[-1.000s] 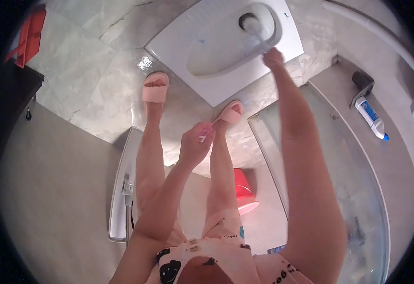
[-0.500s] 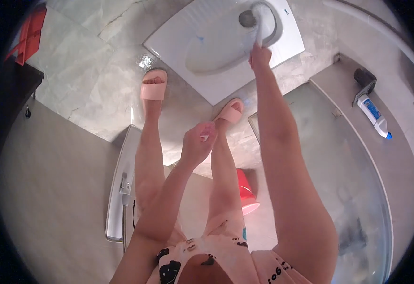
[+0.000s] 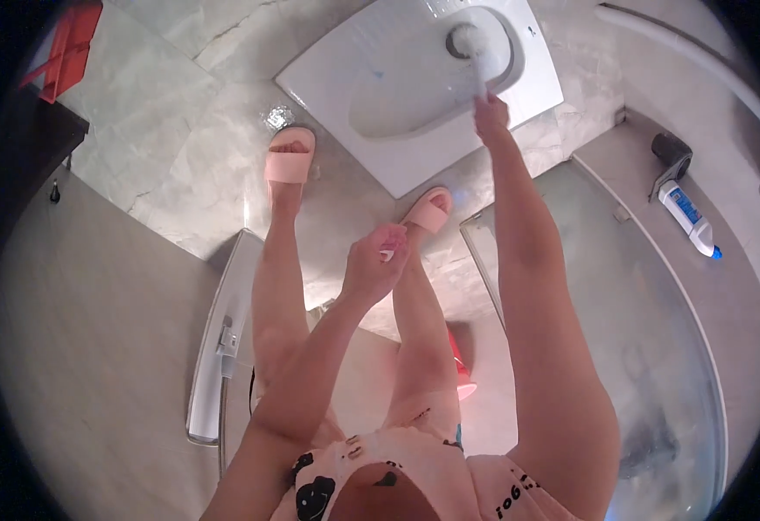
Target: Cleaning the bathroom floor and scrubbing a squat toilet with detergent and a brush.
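Note:
My right hand (image 3: pixel 492 119) grips the handle of a white toilet brush (image 3: pixel 480 71), arm stretched forward. The bristle head rests in the bowl of a white squat toilet (image 3: pixel 406 165), over and beside its dark drain hole. A little water shows in the basin. My left hand (image 3: pixel 377 265) hovers above my right shin with its fingers curled closed. Something small and whitish shows within those fingers, too small to name.
I stand in pink slides (image 3: pixel 289 165) on wet marble tiles. A white bottle with a blue cap (image 3: pixel 688 217) lies on the right ledge beside a dark holder (image 3: pixel 671 154). A red bucket (image 3: pixel 465 373) stands behind my right leg. Glass panelling (image 3: pixel 658 252) runs along the right.
The brush head has shifted slightly down in the bowl, and my right hand has come a little nearer. My left hand stays curled. The whole view has moved slightly.

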Available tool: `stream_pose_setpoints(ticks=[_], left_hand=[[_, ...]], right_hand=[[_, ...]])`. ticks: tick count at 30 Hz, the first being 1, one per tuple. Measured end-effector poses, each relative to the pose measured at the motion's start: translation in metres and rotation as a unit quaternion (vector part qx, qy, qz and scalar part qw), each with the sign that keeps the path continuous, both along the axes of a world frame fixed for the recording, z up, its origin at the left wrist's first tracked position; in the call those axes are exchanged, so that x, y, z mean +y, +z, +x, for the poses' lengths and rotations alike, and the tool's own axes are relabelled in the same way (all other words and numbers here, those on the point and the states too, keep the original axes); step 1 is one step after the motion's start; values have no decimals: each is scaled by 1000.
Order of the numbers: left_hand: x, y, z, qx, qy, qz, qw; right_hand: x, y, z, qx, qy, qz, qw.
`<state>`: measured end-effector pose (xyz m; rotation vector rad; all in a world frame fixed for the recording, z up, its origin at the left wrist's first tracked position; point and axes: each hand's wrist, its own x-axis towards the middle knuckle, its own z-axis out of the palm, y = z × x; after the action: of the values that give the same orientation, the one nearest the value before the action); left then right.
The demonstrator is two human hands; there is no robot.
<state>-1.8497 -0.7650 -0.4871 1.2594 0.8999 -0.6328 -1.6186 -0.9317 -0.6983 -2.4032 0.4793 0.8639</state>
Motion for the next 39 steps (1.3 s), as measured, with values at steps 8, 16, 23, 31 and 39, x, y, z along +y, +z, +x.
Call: stream_pose_setpoints(ticks=[8, 16, 23, 31, 39], left_hand=[[0, 4, 1, 12, 3, 27, 1000], [-11, 1, 5, 26, -5, 10, 1000], [-11, -5, 4, 1, -33, 29, 999], [5, 0, -1, 28, -7, 34, 999], [-2, -4, 4, 9, 6, 31, 999]], right_hand=[[21, 8, -2, -30, -306, 205, 929], [20, 20, -108, -157, 169, 63, 971], [63, 7, -4, -93, 11, -3, 996], [-35, 15, -33, 46, 272, -238, 931], [30, 12, -91, -68, 281, -117, 950]])
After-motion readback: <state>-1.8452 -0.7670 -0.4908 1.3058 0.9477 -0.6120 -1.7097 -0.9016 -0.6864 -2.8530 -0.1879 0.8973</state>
